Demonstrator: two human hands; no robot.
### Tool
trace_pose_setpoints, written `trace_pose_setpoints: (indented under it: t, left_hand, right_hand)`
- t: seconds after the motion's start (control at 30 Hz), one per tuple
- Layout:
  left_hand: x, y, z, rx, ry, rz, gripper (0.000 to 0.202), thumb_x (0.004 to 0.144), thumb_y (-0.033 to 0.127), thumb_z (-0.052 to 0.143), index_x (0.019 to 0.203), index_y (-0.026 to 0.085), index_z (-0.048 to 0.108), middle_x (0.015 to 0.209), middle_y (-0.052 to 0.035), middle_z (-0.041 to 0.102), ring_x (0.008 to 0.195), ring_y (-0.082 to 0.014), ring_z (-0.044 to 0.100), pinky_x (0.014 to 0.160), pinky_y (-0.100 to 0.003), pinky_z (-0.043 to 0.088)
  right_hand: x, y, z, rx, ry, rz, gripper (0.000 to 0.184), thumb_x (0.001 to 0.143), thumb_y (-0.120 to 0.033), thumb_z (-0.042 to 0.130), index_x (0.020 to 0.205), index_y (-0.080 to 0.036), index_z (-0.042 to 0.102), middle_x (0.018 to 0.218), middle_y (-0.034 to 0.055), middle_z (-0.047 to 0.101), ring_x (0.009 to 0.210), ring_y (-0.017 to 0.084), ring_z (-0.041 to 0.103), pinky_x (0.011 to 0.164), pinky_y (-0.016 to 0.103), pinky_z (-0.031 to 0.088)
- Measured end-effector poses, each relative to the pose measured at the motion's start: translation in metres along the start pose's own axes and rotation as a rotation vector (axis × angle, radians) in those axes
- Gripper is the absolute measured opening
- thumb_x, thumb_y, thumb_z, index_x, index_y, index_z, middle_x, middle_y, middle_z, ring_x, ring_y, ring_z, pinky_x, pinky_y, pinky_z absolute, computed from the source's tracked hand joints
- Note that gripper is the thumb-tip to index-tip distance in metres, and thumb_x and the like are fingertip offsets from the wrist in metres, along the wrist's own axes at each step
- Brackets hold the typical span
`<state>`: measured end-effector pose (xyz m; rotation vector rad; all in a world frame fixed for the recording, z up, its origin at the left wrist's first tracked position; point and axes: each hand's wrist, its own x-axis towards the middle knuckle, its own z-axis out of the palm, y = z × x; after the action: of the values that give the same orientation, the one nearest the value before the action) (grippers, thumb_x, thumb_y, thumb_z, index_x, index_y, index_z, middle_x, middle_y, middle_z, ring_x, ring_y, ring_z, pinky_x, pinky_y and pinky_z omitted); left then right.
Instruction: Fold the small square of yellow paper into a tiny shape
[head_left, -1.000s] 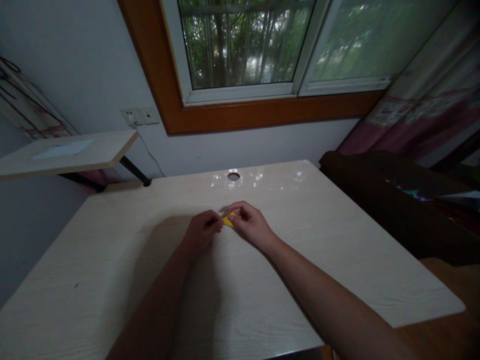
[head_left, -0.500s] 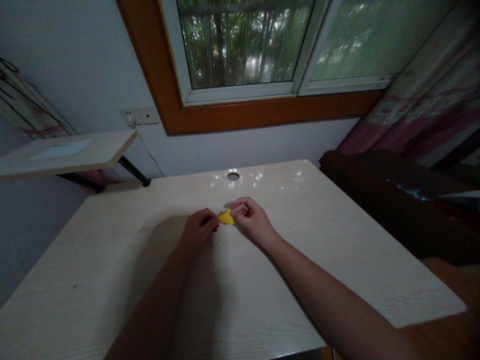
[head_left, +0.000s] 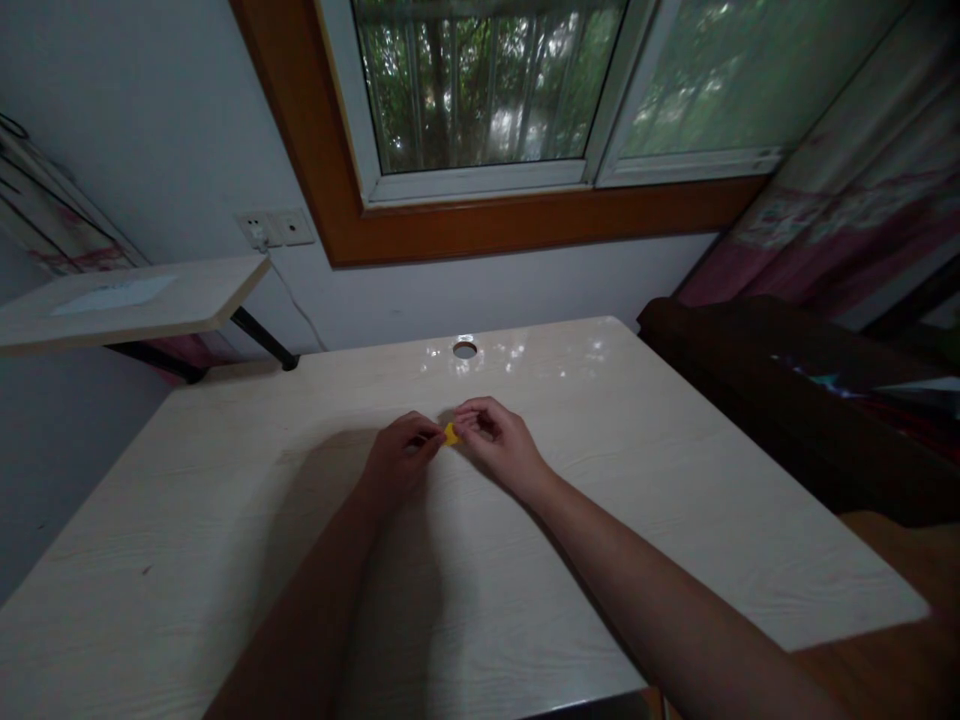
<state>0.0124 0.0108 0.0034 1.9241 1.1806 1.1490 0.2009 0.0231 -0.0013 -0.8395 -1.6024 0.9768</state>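
Note:
A small piece of yellow folded paper is pinched between my two hands, just above the pale wood-grain desk. The fingertips of my left hand close on its left end. From the other side my right hand grips it with thumb and forefinger, the other fingers curled loosely. Only a sliver of yellow shows, as the fingers cover most of the piece. Its exact folded shape cannot be made out.
A round cable hole lies near the desk's back edge. At the left, a raised shelf on black legs bears a pale sheet. A wall socket holds a plug with a white cord. Dark furniture stands to the right.
My hands have come closer together over the yellow folded paper, and less of it shows. The right fingers have shifted slightly left across it.

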Motion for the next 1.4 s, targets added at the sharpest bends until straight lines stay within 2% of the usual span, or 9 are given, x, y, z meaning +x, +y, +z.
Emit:
trace_pose_setpoints:
  t: [0.13, 0.23, 0.5, 0.8, 1.0, 1.2, 1.4]
  left_hand:
    - [0.0, 0.001, -0.001, 0.019, 0.042, 0.016, 0.014, 0.087, 0.032, 0.061, 0.086, 0.02, 0.069, 0.082, -0.0031, 0.064, 0.074, -0.0132, 0.061, 0.066, -0.022, 0.05]
    - [0.0, 0.002, -0.002, 0.032, 0.068, 0.013, 0.017, 0.087, 0.034, 0.061, 0.086, 0.02, 0.07, 0.084, -0.0037, 0.065, 0.074, -0.0137, 0.061, 0.064, -0.022, 0.051]
    - [0.0, 0.001, 0.0, 0.112, 0.071, 0.106, 0.011, 0.087, 0.028, 0.061, 0.088, 0.019, 0.069, 0.084, -0.0041, 0.066, 0.075, -0.0134, 0.061, 0.069, -0.023, 0.051]
    - [-0.001, 0.001, 0.0, 0.183, 0.048, 0.163, 0.012, 0.089, 0.024, 0.057, 0.091, 0.019, 0.068, 0.088, -0.0063, 0.066, 0.078, -0.0146, 0.061, 0.073, -0.026, 0.051]
    - [-0.001, 0.0, 0.0, 0.249, 0.05, 0.199, 0.011, 0.088, 0.024, 0.057, 0.089, 0.02, 0.068, 0.085, -0.0062, 0.066, 0.076, -0.0152, 0.061, 0.073, -0.027, 0.05]
    - [-0.001, 0.004, -0.002, 0.143, 0.069, 0.129, 0.013, 0.088, 0.029, 0.059, 0.086, 0.02, 0.068, 0.083, -0.0051, 0.066, 0.073, -0.0144, 0.061, 0.069, -0.025, 0.05]
    - [0.0, 0.002, -0.006, 0.045, 0.08, 0.031, 0.013, 0.085, 0.03, 0.061, 0.082, 0.019, 0.068, 0.082, -0.004, 0.065, 0.075, -0.0144, 0.061, 0.067, -0.023, 0.05]
  right_hand:
    - [0.002, -0.008, -0.003, -0.114, 0.048, -0.143, 0.011, 0.086, -0.024, 0.064, 0.097, -0.023, 0.063, 0.107, 0.0082, 0.062, 0.091, 0.018, 0.061, 0.078, 0.033, 0.052]
    - [0.002, -0.012, -0.005, -0.208, 0.04, -0.221, 0.006, 0.085, -0.021, 0.063, 0.089, -0.024, 0.065, 0.11, 0.0086, 0.06, 0.102, 0.021, 0.058, 0.083, 0.036, 0.051]
    - [0.002, -0.009, -0.004, -0.273, -0.008, -0.279, 0.012, 0.085, -0.02, 0.063, 0.094, -0.026, 0.068, 0.106, 0.0073, 0.06, 0.102, 0.021, 0.058, 0.089, 0.039, 0.05]
    - [0.002, -0.007, -0.004, -0.273, -0.056, -0.276, 0.01, 0.086, -0.02, 0.063, 0.093, -0.025, 0.067, 0.099, 0.007, 0.062, 0.095, 0.02, 0.059, 0.083, 0.037, 0.051]
    - [0.003, -0.009, -0.005, -0.297, -0.083, -0.291, 0.012, 0.084, -0.018, 0.062, 0.093, -0.024, 0.067, 0.099, 0.0072, 0.062, 0.095, 0.021, 0.059, 0.084, 0.037, 0.05]
    - [0.004, -0.009, -0.007, -0.266, -0.07, -0.241, 0.008, 0.084, -0.019, 0.061, 0.087, -0.024, 0.067, 0.093, 0.0063, 0.065, 0.087, 0.019, 0.061, 0.078, 0.035, 0.051]
    - [0.004, -0.005, -0.01, -0.255, -0.053, -0.101, 0.004, 0.081, -0.018, 0.063, 0.082, -0.021, 0.065, 0.08, 0.0034, 0.067, 0.073, 0.016, 0.061, 0.069, 0.03, 0.05]
